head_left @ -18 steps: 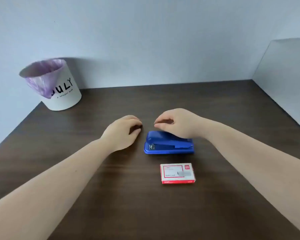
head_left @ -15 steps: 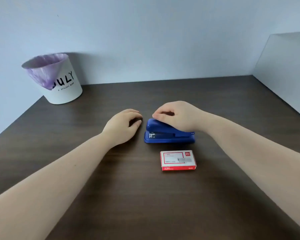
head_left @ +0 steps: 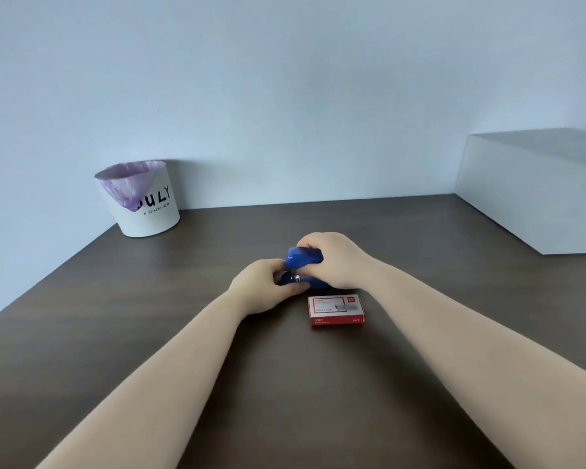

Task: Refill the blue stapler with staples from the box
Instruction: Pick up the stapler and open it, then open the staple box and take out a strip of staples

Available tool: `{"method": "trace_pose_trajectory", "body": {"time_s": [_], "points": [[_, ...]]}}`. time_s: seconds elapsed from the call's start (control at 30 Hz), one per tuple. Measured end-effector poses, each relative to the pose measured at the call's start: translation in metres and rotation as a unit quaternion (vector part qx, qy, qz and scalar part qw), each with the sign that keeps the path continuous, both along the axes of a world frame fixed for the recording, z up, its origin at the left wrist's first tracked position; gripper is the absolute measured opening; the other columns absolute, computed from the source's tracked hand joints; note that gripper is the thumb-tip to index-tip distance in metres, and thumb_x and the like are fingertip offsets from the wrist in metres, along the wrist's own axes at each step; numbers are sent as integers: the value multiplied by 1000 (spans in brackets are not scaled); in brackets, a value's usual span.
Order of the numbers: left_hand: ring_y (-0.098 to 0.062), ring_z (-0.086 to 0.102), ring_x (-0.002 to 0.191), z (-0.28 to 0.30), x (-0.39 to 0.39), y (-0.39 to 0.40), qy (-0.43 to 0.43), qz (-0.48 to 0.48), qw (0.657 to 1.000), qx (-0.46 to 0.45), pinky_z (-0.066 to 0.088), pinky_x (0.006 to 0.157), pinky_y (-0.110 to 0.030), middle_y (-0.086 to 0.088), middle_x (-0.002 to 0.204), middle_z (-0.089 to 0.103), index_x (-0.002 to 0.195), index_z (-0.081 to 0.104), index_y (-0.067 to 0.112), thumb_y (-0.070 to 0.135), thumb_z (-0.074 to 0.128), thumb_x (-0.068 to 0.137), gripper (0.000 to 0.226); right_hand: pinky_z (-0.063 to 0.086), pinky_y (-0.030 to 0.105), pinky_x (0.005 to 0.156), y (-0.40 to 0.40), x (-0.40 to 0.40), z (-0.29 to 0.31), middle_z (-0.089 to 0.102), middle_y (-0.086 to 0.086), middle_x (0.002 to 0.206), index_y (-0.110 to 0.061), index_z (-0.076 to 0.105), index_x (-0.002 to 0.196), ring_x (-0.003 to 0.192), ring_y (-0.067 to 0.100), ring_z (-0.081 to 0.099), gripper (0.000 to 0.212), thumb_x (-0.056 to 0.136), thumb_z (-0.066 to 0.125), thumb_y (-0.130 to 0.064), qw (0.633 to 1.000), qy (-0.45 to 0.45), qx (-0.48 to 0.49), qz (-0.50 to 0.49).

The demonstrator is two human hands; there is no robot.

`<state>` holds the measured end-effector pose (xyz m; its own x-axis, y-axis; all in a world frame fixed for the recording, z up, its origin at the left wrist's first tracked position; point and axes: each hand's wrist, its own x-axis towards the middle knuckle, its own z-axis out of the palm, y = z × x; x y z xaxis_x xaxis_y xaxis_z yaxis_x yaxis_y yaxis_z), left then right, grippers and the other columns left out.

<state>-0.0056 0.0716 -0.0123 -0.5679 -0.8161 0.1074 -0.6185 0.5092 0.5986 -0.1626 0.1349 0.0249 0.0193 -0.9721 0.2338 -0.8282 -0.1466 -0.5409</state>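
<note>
The blue stapler (head_left: 301, 260) sits on the dark wooden table (head_left: 217, 333) near its middle, its top cover tilted up at the front. My right hand (head_left: 335, 260) grips that raised cover from above and behind. My left hand (head_left: 263, 287) holds the stapler's front end and base from the left. A metal part shows in the gap between cover and base. The red and white staple box (head_left: 335, 310) lies flat and shut just in front of the stapler, touched by neither hand.
A white bin (head_left: 142, 201) with a purple liner stands at the table's back left corner against the wall. A pale grey block (head_left: 535, 194) rises along the right edge of the table.
My left hand moved right onto the stapler's front. My right hand closed on the cover, which now stands tilted up. The camera has tilted up.
</note>
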Motion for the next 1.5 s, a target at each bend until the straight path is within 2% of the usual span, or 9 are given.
{"method": "trace_pose_trajectory", "body": {"time_s": [0.27,0.37,0.57,0.87,1.07,1.17,1.27,1.4,1.5], "points": [[-26,63,83,1,2,-5,-9,-12,1000,-10,52,78,-44,-4,86,69,89,68,26,49,67,74,27,51,34,90,21,-35,8,66,-1,100,-21,58,103,92,16,62,24,82,69,-18,930,-334,-128,-82],[-27,62,84,2,2,-5,-6,-10,1000,-4,51,78,-45,-6,87,69,90,68,22,49,67,74,31,52,45,90,28,-50,4,62,0,97,-31,51,104,96,22,61,32,85,65,-10,905,-398,-130,-69],[-29,64,91,3,5,-3,7,0,1000,11,51,85,-46,-10,94,71,93,69,17,47,71,71,37,56,49,86,53,-87,-6,53,17,110,-15,53,98,108,29,62,18,88,58,-1,881,-467,-46,-59],[-22,63,85,3,8,1,51,30,998,24,52,81,-40,-3,90,70,87,69,24,39,78,69,25,51,30,79,61,-101,-19,72,4,93,-21,69,88,86,19,65,21,70,80,-25,974,-184,35,-126],[-8,48,117,-2,10,7,102,61,990,-72,37,104,-27,11,122,55,124,56,28,47,75,70,60,45,25,85,56,-90,-18,68,-8,102,-27,68,97,96,12,63,25,74,77,-25,992,-83,38,-90],[-4,52,85,-1,12,21,153,76,970,-175,42,81,-21,9,89,57,103,66,28,58,66,68,47,38,24,86,56,-84,-10,60,-14,104,-23,67,105,99,6,50,29,79,71,-36,990,-45,-20,-130],[-4,47,54,8,13,37,135,12,987,-91,37,58,-17,9,59,51,82,68,30,47,76,68,23,44,22,73,59,-73,3,67,-9,89,-21,70,91,82,11,56,14,83,67,-33,989,-47,-72,-117],[-1,48,53,15,10,47,32,-100,993,-48,38,59,-16,11,59,51,103,68,30,47,82,59,49,43,22,55,63,-59,11,71,2,70,-19,67,86,50,7,56,13,86,62,-31,995,-53,5,-83],[1,51,55,15,4,52,-23,-139,989,-45,38,57,-10,12,63,53,111,64,31,50,83,57,60,45,23,45,65,-55,9,72,9,71,-18,64,91,49,15,63,12,88,59,-28,990,-71,101,-63]]}}
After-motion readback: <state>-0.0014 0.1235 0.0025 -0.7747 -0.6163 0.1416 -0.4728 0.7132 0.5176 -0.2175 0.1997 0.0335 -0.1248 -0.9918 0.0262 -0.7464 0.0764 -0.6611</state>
